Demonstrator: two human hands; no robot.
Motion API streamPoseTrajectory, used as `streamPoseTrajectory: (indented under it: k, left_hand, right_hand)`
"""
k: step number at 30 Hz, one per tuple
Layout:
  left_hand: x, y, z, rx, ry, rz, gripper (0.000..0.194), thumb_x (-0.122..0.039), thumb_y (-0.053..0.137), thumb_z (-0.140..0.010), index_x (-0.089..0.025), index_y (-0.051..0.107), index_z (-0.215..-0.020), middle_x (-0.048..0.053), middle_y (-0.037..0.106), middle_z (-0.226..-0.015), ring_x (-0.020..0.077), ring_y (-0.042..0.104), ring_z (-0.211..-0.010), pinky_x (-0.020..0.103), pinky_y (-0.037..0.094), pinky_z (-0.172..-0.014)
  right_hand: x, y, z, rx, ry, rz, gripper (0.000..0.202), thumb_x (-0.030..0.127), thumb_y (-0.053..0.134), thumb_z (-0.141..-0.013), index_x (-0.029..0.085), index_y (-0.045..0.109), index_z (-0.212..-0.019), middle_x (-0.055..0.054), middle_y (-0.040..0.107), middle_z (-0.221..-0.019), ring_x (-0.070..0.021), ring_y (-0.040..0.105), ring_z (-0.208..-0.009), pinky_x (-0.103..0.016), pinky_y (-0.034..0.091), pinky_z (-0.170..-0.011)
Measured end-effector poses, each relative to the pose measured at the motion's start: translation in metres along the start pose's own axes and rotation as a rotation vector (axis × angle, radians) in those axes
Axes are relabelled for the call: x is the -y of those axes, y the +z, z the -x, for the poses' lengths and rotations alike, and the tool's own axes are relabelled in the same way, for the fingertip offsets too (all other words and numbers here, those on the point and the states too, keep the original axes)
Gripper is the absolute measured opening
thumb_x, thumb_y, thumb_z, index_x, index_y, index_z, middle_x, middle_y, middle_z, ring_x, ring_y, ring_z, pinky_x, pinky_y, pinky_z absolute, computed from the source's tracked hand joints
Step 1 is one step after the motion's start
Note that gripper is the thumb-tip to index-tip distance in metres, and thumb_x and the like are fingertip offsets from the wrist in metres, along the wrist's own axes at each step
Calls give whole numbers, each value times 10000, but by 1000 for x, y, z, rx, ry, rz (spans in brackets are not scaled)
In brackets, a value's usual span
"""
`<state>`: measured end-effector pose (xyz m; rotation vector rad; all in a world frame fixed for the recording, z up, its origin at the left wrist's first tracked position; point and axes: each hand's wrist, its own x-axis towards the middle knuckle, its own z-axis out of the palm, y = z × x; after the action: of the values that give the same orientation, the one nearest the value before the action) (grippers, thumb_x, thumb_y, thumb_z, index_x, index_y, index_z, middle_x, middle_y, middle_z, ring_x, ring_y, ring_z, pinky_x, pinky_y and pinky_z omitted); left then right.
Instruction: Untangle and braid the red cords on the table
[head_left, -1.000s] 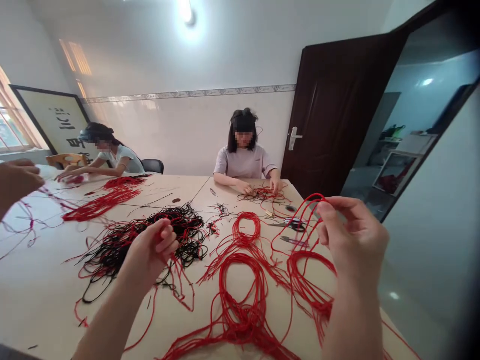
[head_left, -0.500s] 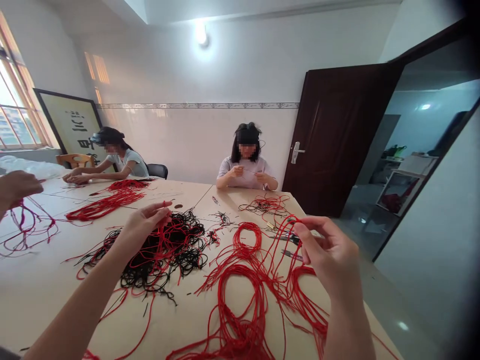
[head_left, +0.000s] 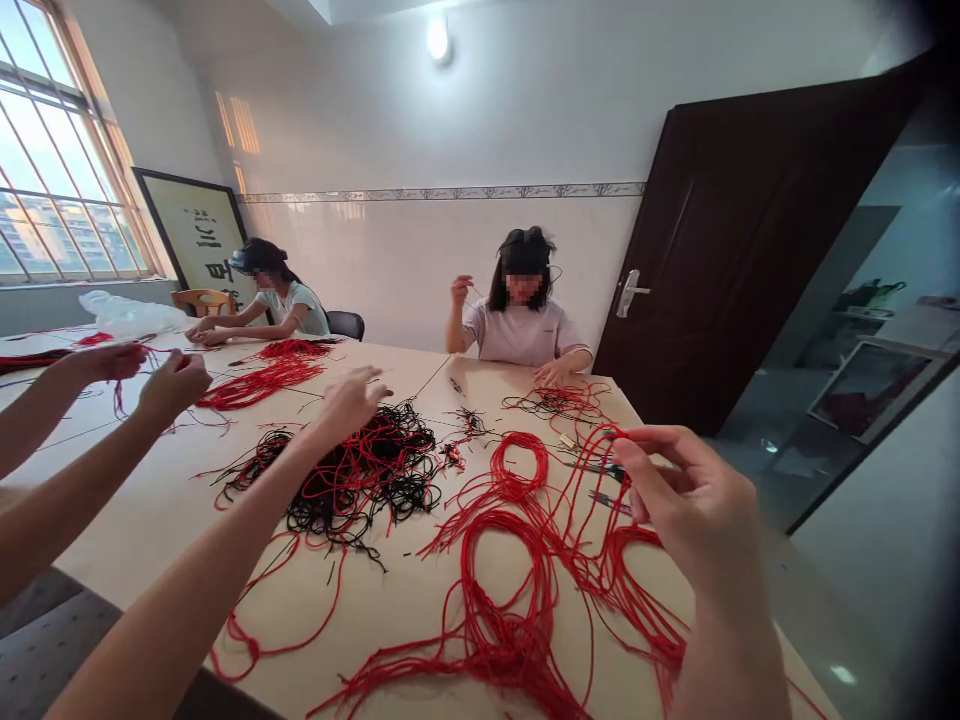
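My left hand (head_left: 351, 402) hovers over a tangled heap of black and red cords (head_left: 367, 470), its fingers stretched out and apart, with nothing visible in them. On the right, my right hand (head_left: 686, 490) pinches looped red cord (head_left: 585, 470) between thumb and fingertips; the strands hang down to the table. Below it lie a coiled bundle of red cords (head_left: 499, 610), a smaller red coil (head_left: 519, 460) and another red bundle (head_left: 637, 590). Small scissors or snips (head_left: 611, 502) with metal blades lie partly behind my right hand.
A co-worker's hands (head_left: 161, 375) hold cord at the left. Another person (head_left: 521, 310) sits across the table (head_left: 397, 620), and one more (head_left: 281, 300) at the far left. Red cord bundles (head_left: 262, 380) and short cord scraps (head_left: 469, 420) lie about. A dark door (head_left: 720, 270) stands behind.
My left hand's fingers have spread from a pinch near a bit of red. My right hand keeps its pinch. The view has shifted left; the person opposite has raised one hand.
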<state>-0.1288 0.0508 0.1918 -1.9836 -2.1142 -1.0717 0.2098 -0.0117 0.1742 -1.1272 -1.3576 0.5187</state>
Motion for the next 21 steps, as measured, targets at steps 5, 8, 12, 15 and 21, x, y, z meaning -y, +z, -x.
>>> streamPoseTrajectory:
  k: [5, 8, 12, 15, 21]
  left_hand:
    - [-84, 37, 60, 417, 277, 467, 327, -415, 465, -873, -204, 634, -1059, 46, 670, -1061, 169, 610, -966, 280, 460, -858]
    - [-115, 52, 80, 472, 290, 735, 292, -394, 515, -857, -187, 624, -1032, 69, 658, -1042, 177, 598, -946, 303, 446, -848]
    - [-131, 64, 85, 526, 181, 1094, 224, -342, 583, -818, -155, 611, -939, 62, 647, -909, 154, 590, -833, 288, 449, -773]
    - [-134, 65, 86, 559, 65, 1213, 185, -329, 613, -798, -145, 593, -797, 3, 574, -695, 99, 526, -641, 227, 413, -625]
    - [-118, 55, 87, 655, -126, 1440, 197, -283, 625, -799, -150, 529, -690, -81, 325, -478, 30, 253, -407, 164, 201, -419]
  right_hand:
    - [0, 12, 0, 165, 15, -107, 265, 421, 655, -731, 173, 594, -801, 25, 552, -566, -72, 457, -349, -179, 344, -320]
    - [2, 18, 0, 232, 22, -137, 251, 410, 634, -752, 168, 581, -794, 38, 521, -537, -68, 435, -341, -182, 308, -317]
    - [4, 20, 0, 347, 5, -118, 197, 362, 609, -782, 169, 575, -806, 37, 529, -577, -69, 461, -384, -188, 334, -361]
    - [1, 20, -1, 344, -27, -83, 177, 346, 604, -784, 172, 582, -808, 51, 503, -525, -70, 455, -379, -188, 343, -371]
    - [-6, 13, -7, 224, -24, -120, 195, 364, 598, -778, 172, 562, -788, 51, 497, -542, -64, 441, -376, -178, 345, -346]
